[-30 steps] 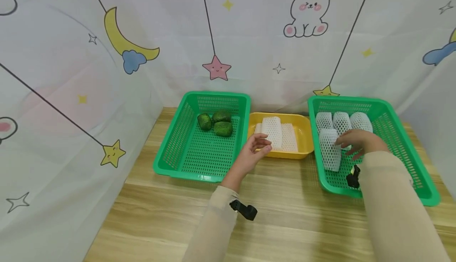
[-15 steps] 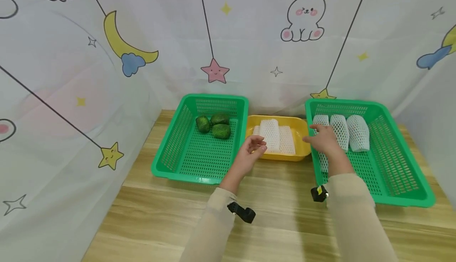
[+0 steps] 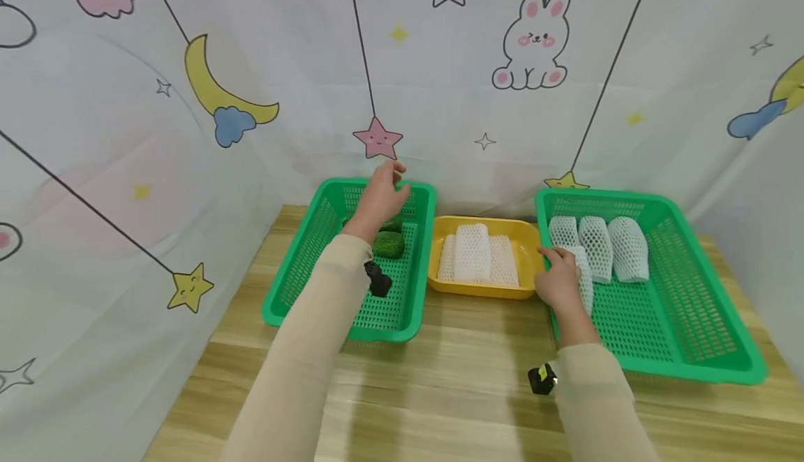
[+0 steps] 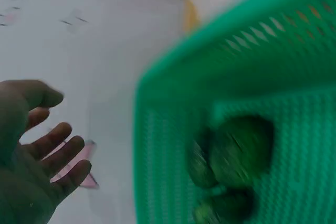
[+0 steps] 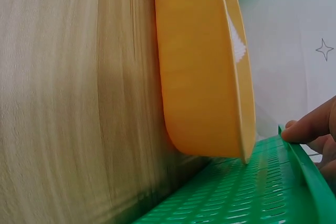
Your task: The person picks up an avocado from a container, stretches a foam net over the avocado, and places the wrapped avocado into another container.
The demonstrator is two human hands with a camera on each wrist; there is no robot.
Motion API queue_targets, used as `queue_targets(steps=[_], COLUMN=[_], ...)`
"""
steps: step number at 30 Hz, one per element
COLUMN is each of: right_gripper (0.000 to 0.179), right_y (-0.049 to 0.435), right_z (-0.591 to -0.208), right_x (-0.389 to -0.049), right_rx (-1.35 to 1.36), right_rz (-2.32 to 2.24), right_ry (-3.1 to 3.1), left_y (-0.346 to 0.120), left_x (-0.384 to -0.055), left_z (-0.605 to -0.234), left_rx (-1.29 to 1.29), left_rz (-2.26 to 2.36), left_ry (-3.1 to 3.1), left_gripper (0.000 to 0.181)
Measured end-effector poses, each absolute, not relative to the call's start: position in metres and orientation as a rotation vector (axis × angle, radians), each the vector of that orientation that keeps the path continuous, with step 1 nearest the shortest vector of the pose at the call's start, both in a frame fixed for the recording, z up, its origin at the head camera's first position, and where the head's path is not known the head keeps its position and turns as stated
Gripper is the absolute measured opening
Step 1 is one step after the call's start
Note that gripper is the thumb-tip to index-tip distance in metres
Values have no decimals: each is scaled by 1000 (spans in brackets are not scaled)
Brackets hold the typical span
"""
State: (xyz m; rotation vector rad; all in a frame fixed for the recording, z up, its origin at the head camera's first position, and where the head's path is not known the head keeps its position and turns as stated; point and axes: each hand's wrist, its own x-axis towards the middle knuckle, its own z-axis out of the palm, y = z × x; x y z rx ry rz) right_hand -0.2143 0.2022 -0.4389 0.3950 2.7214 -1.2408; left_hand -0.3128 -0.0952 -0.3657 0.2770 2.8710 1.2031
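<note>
In the head view my left hand (image 3: 380,200) hovers over the far part of the left green basket (image 3: 402,301), its fingers loosely spread and holding nothing. Dark green, oblong, avocado-like fruits (image 3: 389,244) lie in that basket, partly hidden by the hand; the left wrist view shows several fruits (image 4: 241,150) close together. My right hand (image 3: 559,280) is at the near-left side of the right green basket (image 3: 647,326). In the right wrist view its thumb (image 5: 299,131) presses the basket's rim, with fingers on the other side. Beside it lies a white foam-net-wrapped piece (image 3: 585,277).
Between the baskets sits a yellow tray (image 3: 527,270) with white foam net sleeves (image 3: 472,252). More wrapped pieces (image 3: 628,249) stand in a row in the right basket. A printed white curtain (image 3: 452,99) hangs close behind. The wooden table (image 3: 452,371) extends in front.
My left hand has moved from the yellow tray's front up and left over the left basket. My right hand has come from inside the right basket to its left rim.
</note>
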Motion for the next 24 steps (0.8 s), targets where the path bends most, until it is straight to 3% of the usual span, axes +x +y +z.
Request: queue_targets(steps=[4, 7, 16, 24], right_gripper=[66, 66, 62, 60], right_y=[203, 203, 204, 201], right_z=[-444, -445, -446, -448], right_x=[-215, -215, -214, -214], right_rx=[423, 449, 529, 557], right_rz=[-1300, -1344, -1449, -1451], right_ry=[2730, 2725, 2716, 2737], left_y=[-113, -119, -122, -126], left_x=[-328, -328, -320, -312], left_z=[-408, -427, -443, -448], left_rx=[357, 390, 400, 308], left_rz=[482, 246, 154, 279], left_ry=[2890, 2791, 2697, 2668], left_gripper=[50, 58, 66, 59])
